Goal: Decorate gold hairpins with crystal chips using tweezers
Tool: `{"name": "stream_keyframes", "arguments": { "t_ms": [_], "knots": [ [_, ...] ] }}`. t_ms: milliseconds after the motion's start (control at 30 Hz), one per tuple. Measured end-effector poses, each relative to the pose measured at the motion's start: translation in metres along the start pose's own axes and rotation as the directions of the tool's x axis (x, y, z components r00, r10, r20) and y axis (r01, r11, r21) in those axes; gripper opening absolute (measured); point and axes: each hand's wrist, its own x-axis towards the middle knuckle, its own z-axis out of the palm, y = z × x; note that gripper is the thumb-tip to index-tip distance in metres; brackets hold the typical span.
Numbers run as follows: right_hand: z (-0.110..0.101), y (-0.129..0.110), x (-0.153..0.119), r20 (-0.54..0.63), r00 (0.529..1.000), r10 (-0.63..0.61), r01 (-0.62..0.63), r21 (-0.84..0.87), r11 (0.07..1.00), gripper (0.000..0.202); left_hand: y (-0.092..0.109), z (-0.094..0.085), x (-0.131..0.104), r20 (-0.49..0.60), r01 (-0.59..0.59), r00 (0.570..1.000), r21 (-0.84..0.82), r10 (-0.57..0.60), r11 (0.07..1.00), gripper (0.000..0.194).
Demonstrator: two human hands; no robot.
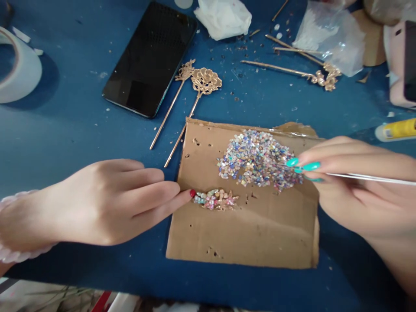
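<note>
1. Pressing a fingertip on the edge of the ornament (217,199), the left hand (107,201) lies flat on the worktop (65,130) with fingers stretched out, gripping nothing; only its red-nailed finger touches the piece.
2. The right hand (351,182) is closed in a pinch on a thin metal tool (367,177), probably tweezers, whose tip reaches into the chip pile (258,160).
3. The ornament sits on the cardboard (247,234), just below the pile and near the sheet's left edge.
4. Handling, as a judgement: the ornament looks light and thin, its gold filigree stiff but easily bent, and its stuck-on chips could be knocked loose. It is best steadied by its bare metal rim, as the left fingertip does, rather than by its covered face.
5. The chips look tiny, light and slippery; they would scatter at a nudge, so a tool tip suits them better than bare fingers.
6. Looks: the ornament is a small gold piece crusted with pastel pink, blue and pearly chips; the pile glitters in the same iridescent colours.
7. Nearby lie gold hairpins (195,93), a dark phone (151,58), a crumpled tissue (224,17), a plastic bag (331,37) and a roll of tape (17,69).
</note>
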Motion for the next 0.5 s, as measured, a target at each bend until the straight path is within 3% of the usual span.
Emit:
{"name": "stream_keyframes", "arguments": {
  "t_ms": [33,67,167,233,300,333,367,433,500],
  "knots": [
    [0.000,0.003,-0.001,-0.067,0.997,0.047,-0.050,-0.036,0.998,0.027,0.000,0.000,0.000,0.004,-0.004,1.000,0.007,0.004,1.000,0.029],
    [0.000,0.005,-0.002,-0.067,0.996,-0.057,0.054,-0.040,0.998,0.026,0.000,0.000,0.000,0.004,-0.009,1.000,0.010,0.009,1.000,0.030],
    [0.000,0.007,-0.003,-0.085,0.996,-0.032,0.029,-0.043,0.999,0.026,0.000,0.001,0.000,-0.006,-0.031,0.999,0.015,0.031,0.999,0.031],
    [0.000,0.008,-0.003,-0.101,0.991,0.089,-0.092,-0.033,0.995,0.027,-0.001,0.001,-0.003,0.003,-0.031,1.000,0.016,0.031,0.999,0.028],
    [0.001,0.008,-0.003,-0.080,0.997,-0.019,0.017,-0.023,1.000,0.027,-0.001,0.002,-0.006,0.016,-0.028,0.999,0.020,0.027,0.999,0.027],
    [0.001,0.008,-0.003,-0.081,0.996,0.031,-0.034,-0.030,0.999,0.029,-0.001,0.002,-0.008,0.018,-0.024,1.000,0.019,0.024,1.000,0.027],
    [0.001,0.009,-0.003,-0.064,0.997,-0.048,0.047,-0.014,0.999,0.030,-0.001,0.002,-0.010,0.028,-0.016,0.999,0.015,0.016,1.000,0.027],
    [0.003,0.010,-0.003,-0.079,0.997,0.013,-0.013,0.008,1.000,0.031,-0.001,0.002,-0.012,0.039,-0.002,0.999,0.006,0.002,1.000,0.026],
    [0.004,0.013,-0.003,-0.042,0.998,-0.046,0.045,-0.011,0.999,0.033,0.000,0.003,-0.013,0.042,0.000,0.999,-0.004,0.000,1.000,0.025]
  ]
}}
